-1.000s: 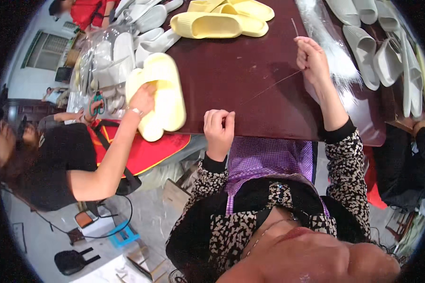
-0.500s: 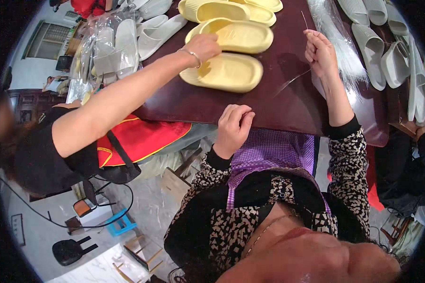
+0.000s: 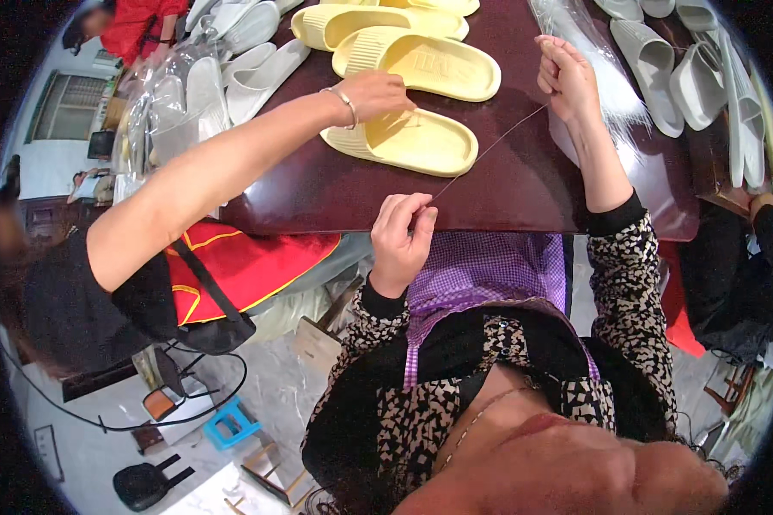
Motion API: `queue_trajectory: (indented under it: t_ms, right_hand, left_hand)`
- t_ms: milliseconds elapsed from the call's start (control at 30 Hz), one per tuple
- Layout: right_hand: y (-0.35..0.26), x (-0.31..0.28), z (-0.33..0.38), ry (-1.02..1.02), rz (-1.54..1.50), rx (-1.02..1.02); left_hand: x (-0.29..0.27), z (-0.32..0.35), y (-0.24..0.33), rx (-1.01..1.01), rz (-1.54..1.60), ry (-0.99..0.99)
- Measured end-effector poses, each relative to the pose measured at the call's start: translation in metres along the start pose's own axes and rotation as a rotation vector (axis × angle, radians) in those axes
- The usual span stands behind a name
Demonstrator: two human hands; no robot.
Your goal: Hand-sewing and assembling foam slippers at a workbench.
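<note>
A thin strand (image 3: 511, 130) runs slantwise between my two hands above the dark table (image 3: 524, 193). One end is pinched in the closed fingers of my left hand (image 3: 401, 242), just past the table's near edge. Farther off and to the right, my right hand (image 3: 570, 83) is closed on the other end. Beside the strand lies a yellow slipper (image 3: 425, 144), and another person's hand (image 3: 374, 96) rests over its strap. Behind it sits a second yellow slipper (image 3: 442, 64). Close to my right hand, a bundle of clear strands (image 3: 605, 73) lies on the table.
Grey slippers (image 3: 653, 73) line the table's right side, and more grey slippers (image 3: 262, 81), some in clear plastic (image 3: 137, 129), are at the left. The other person's bare arm (image 3: 206, 184) reaches across from the left. Several yellow slippers (image 3: 343, 26) lie at the far edge.
My left hand has moved slightly left and nearer, my right slightly farther away. The strand, loose before, now stretches between them. The other person's hand has shifted onto the nearest yellow slipper.
</note>
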State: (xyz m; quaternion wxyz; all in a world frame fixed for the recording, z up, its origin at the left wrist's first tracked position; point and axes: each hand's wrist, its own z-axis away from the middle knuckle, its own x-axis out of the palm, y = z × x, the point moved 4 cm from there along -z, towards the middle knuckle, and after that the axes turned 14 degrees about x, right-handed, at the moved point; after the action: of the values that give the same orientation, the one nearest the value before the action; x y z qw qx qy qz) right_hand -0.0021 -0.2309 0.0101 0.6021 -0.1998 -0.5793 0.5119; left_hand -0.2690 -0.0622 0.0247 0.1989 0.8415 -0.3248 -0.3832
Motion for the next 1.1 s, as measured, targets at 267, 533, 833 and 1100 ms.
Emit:
queue_trajectory:
  t_ms: [267, 533, 833, 1100]
  right_hand:
    - [0.003, 0.003, 0.002, 0.008, 0.088, -0.055]
    - [0.003, 0.019, 0.009, 0.007, 0.199, -0.06]
    - [-0.002, 0.036, 0.023, -0.326, 0.645, -0.252]
    - [0.033, 0.054, 0.047, -0.841, 0.74, 0.073]
  left_hand:
    - [-0.001, 0.0, -0.006, 0.041, -0.073, -0.012]
    - [-0.02, -0.016, -0.033, 0.076, -0.183, 0.087]
    - [-0.041, -0.057, -0.084, 0.029, -0.43, 0.146]
    - [-0.035, -0.113, -0.154, -0.035, -0.166, 0.118]
